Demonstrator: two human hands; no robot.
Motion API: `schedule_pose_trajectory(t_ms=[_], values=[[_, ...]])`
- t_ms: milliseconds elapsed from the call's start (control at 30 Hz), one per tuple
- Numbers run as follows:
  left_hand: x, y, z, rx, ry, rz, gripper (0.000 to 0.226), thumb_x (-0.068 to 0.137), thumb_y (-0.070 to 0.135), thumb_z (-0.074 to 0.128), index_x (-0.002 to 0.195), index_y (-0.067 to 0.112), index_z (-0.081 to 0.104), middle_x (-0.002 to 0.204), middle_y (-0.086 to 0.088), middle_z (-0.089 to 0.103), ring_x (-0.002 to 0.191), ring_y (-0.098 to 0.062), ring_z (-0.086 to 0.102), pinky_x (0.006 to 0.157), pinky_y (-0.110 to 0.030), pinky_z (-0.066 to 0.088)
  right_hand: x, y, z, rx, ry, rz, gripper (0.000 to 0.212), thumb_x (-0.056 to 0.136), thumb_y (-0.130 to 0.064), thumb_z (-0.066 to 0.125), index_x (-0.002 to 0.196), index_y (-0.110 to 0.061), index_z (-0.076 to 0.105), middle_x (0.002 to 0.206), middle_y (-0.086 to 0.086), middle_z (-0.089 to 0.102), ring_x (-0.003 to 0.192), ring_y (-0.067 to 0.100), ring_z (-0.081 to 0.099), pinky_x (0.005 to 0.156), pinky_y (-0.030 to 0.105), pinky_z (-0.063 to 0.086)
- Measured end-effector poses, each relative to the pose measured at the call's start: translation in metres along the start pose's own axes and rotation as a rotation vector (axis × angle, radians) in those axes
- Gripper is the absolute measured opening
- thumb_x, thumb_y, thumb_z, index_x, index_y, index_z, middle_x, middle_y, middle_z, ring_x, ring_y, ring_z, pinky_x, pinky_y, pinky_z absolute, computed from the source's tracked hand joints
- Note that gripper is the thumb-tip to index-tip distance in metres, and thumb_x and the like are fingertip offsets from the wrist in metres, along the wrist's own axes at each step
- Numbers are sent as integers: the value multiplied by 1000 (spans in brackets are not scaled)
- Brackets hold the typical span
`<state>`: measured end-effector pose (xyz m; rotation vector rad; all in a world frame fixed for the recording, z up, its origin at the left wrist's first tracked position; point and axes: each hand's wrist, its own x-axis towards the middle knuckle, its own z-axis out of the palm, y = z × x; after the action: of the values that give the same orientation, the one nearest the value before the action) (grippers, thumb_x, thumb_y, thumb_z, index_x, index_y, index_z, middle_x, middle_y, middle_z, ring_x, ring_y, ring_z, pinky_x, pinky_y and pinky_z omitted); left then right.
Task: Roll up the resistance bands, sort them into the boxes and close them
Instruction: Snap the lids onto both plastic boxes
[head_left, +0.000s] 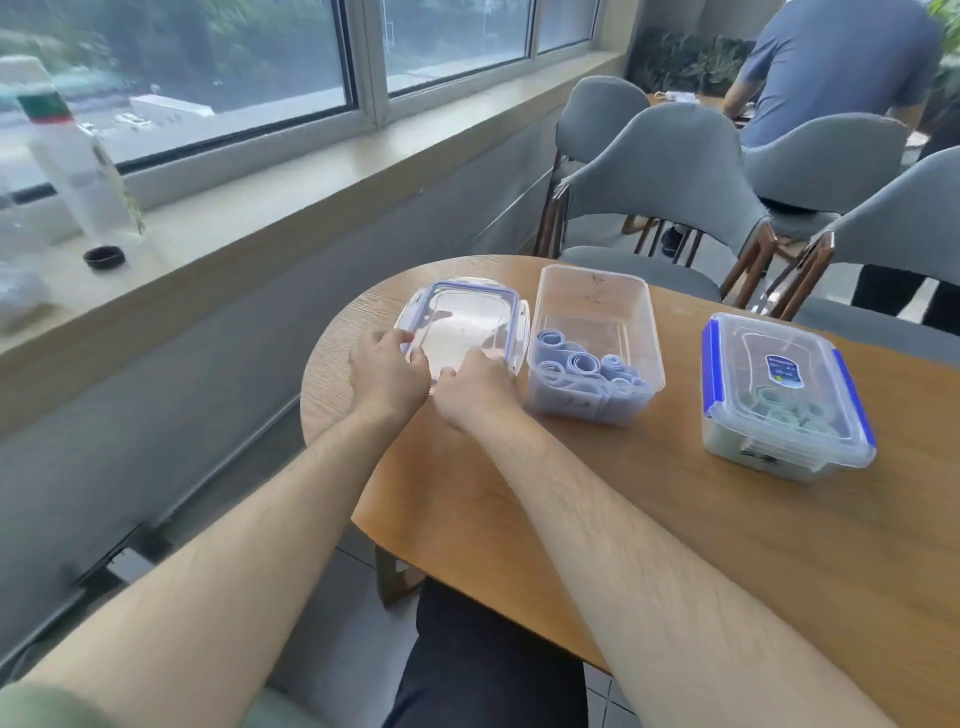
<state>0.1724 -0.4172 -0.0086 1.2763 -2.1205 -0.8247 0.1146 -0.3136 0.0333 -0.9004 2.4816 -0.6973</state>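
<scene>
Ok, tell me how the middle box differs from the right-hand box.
The middle box stands open, uncovered; the right-hand box has its lid on. The middle box holds rolled blue bands; the right-hand box holds rolled green bands. The right-hand box bears a label on top; the middle box shows none. Both are clear plastic boxes on the table.

1. The worktop (675, 519) is wood with a visible grain and a matt, smooth finish.
2. The lid (467, 317) at the far left is clear, glossy plastic with a blue rim.
3. The open box (592, 291) is clear, smooth plastic; the blue bands (582, 364) in it look matt.
4. The closed box (831, 457) on the right is clear plastic with blue plastic clips and a glossy label (783, 371); the green bands (779, 408) inside look matt.
5. The chairs (670, 171) have grey cloth shells and polished wood legs.
</scene>
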Motion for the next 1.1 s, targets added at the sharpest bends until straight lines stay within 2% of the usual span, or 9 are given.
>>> schedule_pose_trajectory(t_ms=[133,333,533,633,733,800,900,1000,1100], values=[[9,-7,9,26,-83,-93,46,96,25,50,141,13,50,134,-18,56,132,-39,40,106,-45,37,12,8,15,-35,7,108,54,98,-30,43,144,-1,37,156,37,25,152,41,8,122,41,9],[16,-4,13,-191,-36,-179,52,89,11,54,141,9,50,133,-15,58,128,-34,50,107,-44,42,22,15,15,-62,26,93,49,100,-29,40,141,-3,42,152,35,29,148,39,16,119,39,10],[10,8,-1,-738,-1,-366,36,67,8,45,97,28,52,106,-10,68,92,-29,72,76,-52,62,26,14,18,-31,65,62,53,101,-42,35,148,-19,44,153,21,36,144,38,24,120,47,21],[0,25,-10,-813,25,-285,30,78,4,47,94,28,54,107,-12,68,92,-29,72,72,-51,63,24,11,12,-17,133,-38,47,101,-39,35,143,-30,52,149,11,48,141,33,32,119,43,22],[-5,41,-15,-833,81,-167,25,81,12,55,102,24,61,104,-3,69,94,-21,72,83,-51,61,12,3,-6,97,188,-159,41,103,-30,36,136,-33,60,140,0,60,133,28,44,114,40,33],[-9,54,-18,-809,120,-85,19,88,15,62,106,21,61,105,4,68,91,-7,69,85,-36,59,6,-4,-20,315,158,-216,39,105,-33,36,133,-30,63,136,0,63,128,24,52,112,40,39],[-22,76,-19,-755,129,50,18,93,27,68,109,24,61,105,6,70,79,2,67,63,-18,54,0,-11,-46,673,88,-253,49,100,-59,35,119,-28,68,119,-2,70,114,17,63,105,42,49],[-35,97,-14,-629,115,246,18,90,29,69,107,28,64,108,16,65,90,-3,67,67,-19,52,-3,-8,-75,828,153,-244,70,84,-79,52,131,-28,59,126,-4,67,116,12,64,102,41,52],[-41,113,-7,-519,58,511,27,86,16,67,111,27,71,117,20,64,103,-5,64,85,-23,52,-1,3,-94,770,363,-215,39,97,-51,55,127,-27,55,114,-4,70,104,13,69,95,40,56]])
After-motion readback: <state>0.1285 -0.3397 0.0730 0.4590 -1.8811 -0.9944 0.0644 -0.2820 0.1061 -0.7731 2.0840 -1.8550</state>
